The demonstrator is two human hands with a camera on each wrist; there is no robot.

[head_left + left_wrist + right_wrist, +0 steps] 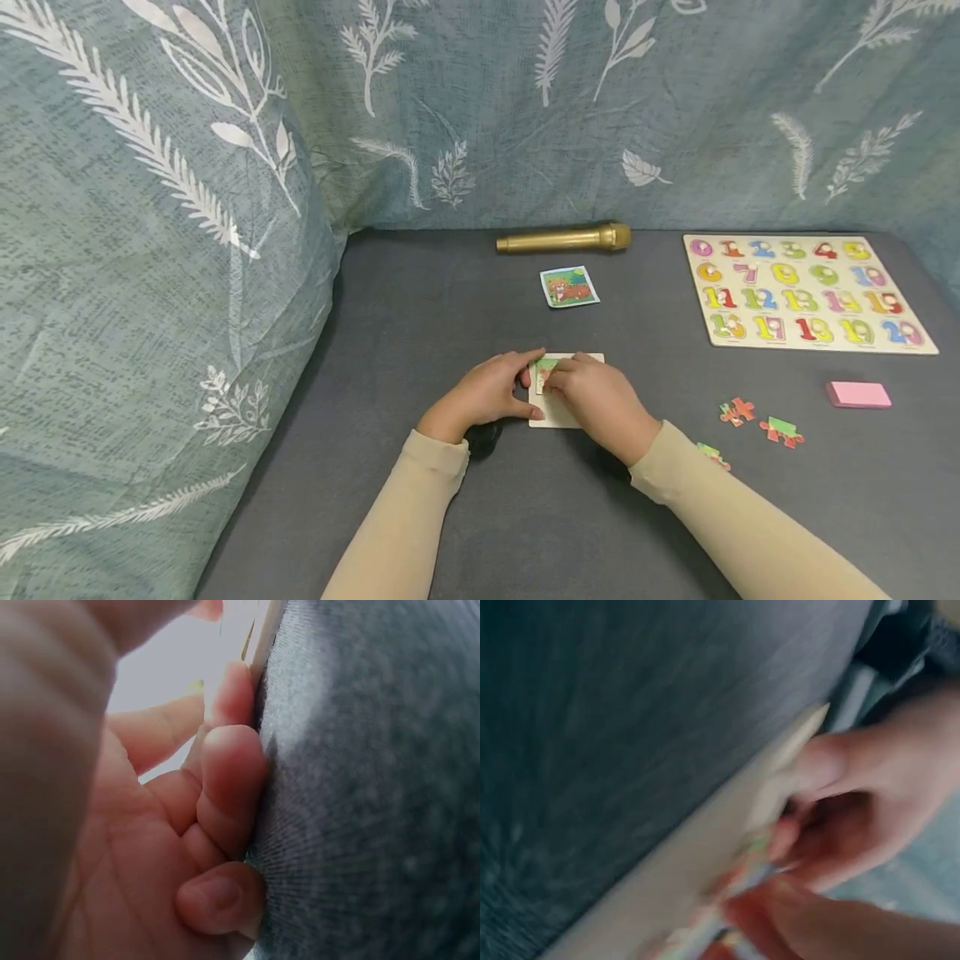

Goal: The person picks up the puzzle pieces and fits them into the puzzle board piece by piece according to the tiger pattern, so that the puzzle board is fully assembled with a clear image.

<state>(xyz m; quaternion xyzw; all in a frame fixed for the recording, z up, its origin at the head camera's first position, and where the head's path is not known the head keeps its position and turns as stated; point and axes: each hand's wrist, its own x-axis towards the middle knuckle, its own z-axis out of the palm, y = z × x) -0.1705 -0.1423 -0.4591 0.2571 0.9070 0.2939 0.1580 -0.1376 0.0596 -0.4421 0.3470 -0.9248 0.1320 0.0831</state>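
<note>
A small pale puzzle board [553,414] lies flat on the dark table in front of me. My left hand [489,388] holds it along the left edge, thumb on the lower corner and index finger at the top. In the left wrist view, curled fingers [231,769] rest on the dark cloth beside the board. With bent fingertips, my right hand [602,406] pinches a jigsaw piece [545,373] with green and red print over the board's upper left. The right wrist view is blurred, with that hand partly covering the piece.
Loose jigsaw pieces [782,431] lie to the right, one partly behind my right sleeve. Beyond the board is a picture card [570,287], then a gold microphone [562,241]. A number puzzle [810,292] and a pink block [859,395] stand at the right.
</note>
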